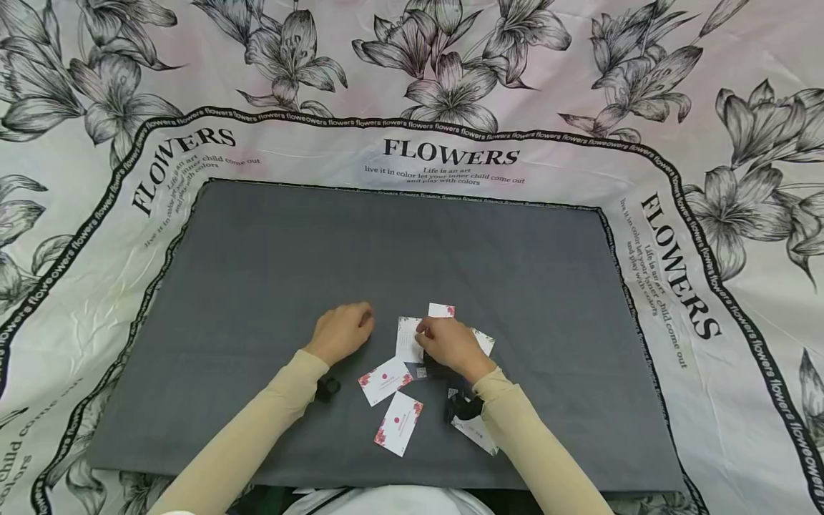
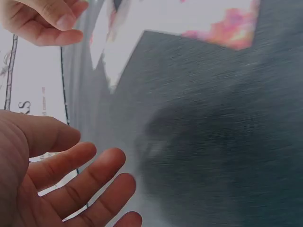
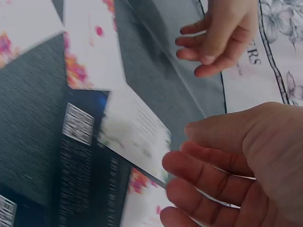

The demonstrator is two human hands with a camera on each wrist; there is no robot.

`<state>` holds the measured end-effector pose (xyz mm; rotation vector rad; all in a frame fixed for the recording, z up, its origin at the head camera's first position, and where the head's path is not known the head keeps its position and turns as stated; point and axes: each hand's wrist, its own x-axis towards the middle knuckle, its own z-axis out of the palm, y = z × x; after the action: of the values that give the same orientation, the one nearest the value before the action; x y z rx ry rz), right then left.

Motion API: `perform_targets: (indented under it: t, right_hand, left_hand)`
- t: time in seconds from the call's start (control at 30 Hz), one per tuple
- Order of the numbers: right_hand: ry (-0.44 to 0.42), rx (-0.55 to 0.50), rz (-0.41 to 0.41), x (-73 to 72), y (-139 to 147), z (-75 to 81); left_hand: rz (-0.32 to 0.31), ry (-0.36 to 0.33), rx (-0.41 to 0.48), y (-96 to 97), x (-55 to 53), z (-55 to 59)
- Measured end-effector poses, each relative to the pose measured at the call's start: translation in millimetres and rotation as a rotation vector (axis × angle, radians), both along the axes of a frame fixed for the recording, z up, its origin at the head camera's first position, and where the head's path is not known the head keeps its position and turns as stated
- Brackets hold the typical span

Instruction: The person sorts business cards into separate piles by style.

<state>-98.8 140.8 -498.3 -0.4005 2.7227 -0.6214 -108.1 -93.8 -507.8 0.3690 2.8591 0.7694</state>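
Note:
Several cards lie scattered on a grey cloth point(image 1: 270, 243). White cards with pink-red flower corners lie between and below the hands, such as one card point(image 1: 385, 380) and another card point(image 1: 399, 423). A dark card with a QR code point(image 3: 78, 124) partly underlies a white card with printed lines point(image 3: 135, 130). My right hand point(image 1: 453, 347) hovers over the cards, its fingers loosely bent with nothing held; it hides part of them. To the left of the cards, my left hand point(image 1: 341, 331) hangs above the cloth, fingers spread and relaxed in the left wrist view, holding nothing.
A white tablecloth point(image 1: 309, 154) with black flower drawings and "FLOWERS" lettering surrounds the grey cloth. Black wrist devices sit under each forearm, one at the left wrist point(image 1: 327, 388). Another white card point(image 1: 476, 433) is partly covered by the right sleeve point(image 1: 534, 429).

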Motion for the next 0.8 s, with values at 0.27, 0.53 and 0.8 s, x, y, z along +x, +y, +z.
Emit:
perform_targets:
  t: [0.27, 0.53, 0.8]
  right_hand:
    - [0.078, 0.042, 0.009, 6.6, -5, -10.3]
    - [0.089, 0.069, -0.06, 20.0, 0, -16.6]
    - [0.102, -0.001, -0.016, 49.9, -4, -12.3]
  left_hand:
    - [0.028, -0.066, 0.001, -5.1, 20.6, -15.1]
    - [-0.053, -0.039, -0.008, 19.8, 11.0, -12.1]
    - [0.048, -0.095, 0.009, 11.1, 40.6, -2.8]
